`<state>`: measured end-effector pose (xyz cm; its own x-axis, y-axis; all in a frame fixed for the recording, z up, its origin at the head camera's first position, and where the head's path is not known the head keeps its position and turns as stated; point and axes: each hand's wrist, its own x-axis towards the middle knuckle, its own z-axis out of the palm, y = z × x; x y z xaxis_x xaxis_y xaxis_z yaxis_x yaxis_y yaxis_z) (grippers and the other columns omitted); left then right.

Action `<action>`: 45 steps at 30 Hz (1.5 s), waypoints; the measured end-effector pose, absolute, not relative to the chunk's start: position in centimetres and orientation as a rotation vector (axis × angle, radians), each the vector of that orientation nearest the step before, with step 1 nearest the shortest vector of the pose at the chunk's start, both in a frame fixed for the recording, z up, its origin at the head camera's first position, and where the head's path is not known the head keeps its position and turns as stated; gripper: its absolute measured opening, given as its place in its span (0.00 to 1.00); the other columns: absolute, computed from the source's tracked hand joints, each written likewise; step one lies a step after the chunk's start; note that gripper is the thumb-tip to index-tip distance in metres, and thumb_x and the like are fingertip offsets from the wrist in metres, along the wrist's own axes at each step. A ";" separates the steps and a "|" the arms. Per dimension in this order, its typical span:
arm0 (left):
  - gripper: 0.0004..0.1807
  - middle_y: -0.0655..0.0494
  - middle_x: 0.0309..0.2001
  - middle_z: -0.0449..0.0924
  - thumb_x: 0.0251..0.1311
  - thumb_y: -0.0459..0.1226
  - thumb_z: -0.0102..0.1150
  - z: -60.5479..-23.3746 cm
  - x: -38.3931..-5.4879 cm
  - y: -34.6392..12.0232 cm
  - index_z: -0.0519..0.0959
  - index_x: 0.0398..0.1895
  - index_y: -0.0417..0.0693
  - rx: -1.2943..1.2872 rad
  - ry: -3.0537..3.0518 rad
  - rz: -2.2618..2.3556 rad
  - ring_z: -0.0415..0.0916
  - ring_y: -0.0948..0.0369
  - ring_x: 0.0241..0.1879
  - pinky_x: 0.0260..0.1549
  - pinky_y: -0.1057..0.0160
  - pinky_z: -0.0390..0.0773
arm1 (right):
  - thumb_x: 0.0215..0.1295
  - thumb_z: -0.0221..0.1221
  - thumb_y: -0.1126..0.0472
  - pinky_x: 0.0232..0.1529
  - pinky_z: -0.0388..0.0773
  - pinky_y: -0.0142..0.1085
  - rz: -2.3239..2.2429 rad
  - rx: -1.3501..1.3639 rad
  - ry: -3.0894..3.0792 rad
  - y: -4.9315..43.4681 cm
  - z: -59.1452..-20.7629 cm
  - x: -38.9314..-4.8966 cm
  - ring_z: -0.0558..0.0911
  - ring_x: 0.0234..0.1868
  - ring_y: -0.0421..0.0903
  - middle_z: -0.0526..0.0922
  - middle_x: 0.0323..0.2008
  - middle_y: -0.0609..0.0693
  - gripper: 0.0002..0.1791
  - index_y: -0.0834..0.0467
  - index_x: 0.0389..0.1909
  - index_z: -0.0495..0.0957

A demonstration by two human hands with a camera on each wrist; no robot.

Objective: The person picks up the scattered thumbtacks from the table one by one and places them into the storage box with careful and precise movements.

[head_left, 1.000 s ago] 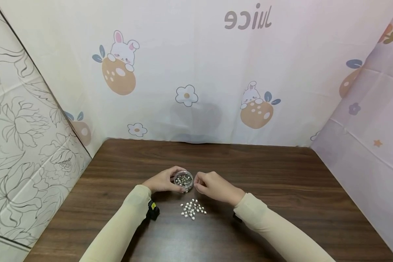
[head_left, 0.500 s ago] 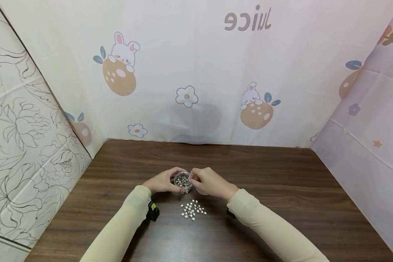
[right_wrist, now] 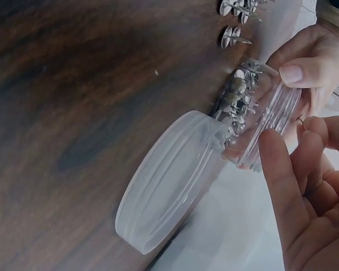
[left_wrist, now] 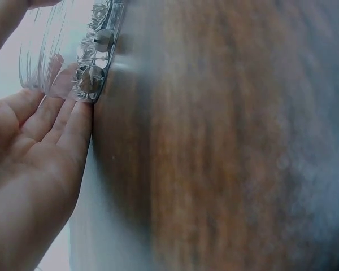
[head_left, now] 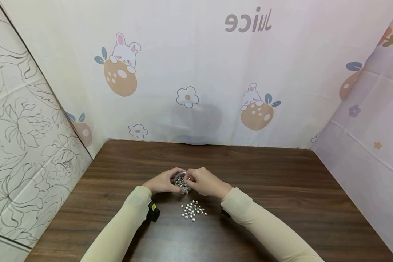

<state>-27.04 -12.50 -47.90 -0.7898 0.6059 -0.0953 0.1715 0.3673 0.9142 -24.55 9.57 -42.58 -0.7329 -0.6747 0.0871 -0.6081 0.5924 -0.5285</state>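
A clear round plastic jar (head_left: 180, 186) stands on the table with metal thumbtacks (right_wrist: 237, 96) in its bottom. My left hand (head_left: 165, 181) grips the jar from the left, thumb at the near side and fingers round the far side. Over the jar's mouth is my right hand (head_left: 206, 182), its thumb and fingertip pinching a thumbtack (right_wrist: 301, 119) whose thin pin shows in the right wrist view. Several loose thumbtacks (head_left: 192, 210) lie nearer the body, heads down with pins up. In the left wrist view, the jar (left_wrist: 51, 56) has fingers against its wall.
A frosted clear lid (right_wrist: 164, 186) sits beside the jar in the right wrist view; in the head view the right hand hides it. The dark wooden table (head_left: 265, 174) ends at a printed curtain (head_left: 216, 72) behind. Another curtain (head_left: 32, 127) hangs at the left.
My right hand has moved left, from beside the jar to over its mouth. The left hand and jar have stayed in place, as have the loose thumbtacks.
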 end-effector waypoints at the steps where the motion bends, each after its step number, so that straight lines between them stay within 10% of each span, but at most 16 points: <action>1: 0.37 0.52 0.58 0.76 0.57 0.36 0.73 -47.8 -26.9 -12.5 0.67 0.69 0.49 0.675 2.211 1.414 0.77 0.55 0.51 0.50 0.55 0.77 | 0.74 0.58 0.63 0.24 0.72 0.31 -0.819 -1.098 2.689 9.5 -42.7 -24.6 0.71 0.18 0.35 0.79 0.23 0.44 0.04 0.58 0.40 0.81; 45: 0.37 0.52 0.57 0.78 0.55 0.36 0.75 -47.7 -27.0 -12.5 0.68 0.68 0.49 0.696 2.184 1.441 0.77 0.57 0.53 0.54 0.55 0.76 | 0.69 0.62 0.65 0.22 0.69 0.27 -0.719 -1.154 2.602 14.7 -43.9 -20.1 0.67 0.19 0.29 0.72 0.19 0.36 0.05 0.52 0.33 0.78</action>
<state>-27.02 -12.48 -47.70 -0.7814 0.6191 -0.0783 0.1714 0.3336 0.9270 -20.08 14.68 -43.91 -0.6728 -0.7397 0.0092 -0.6396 0.5754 -0.5098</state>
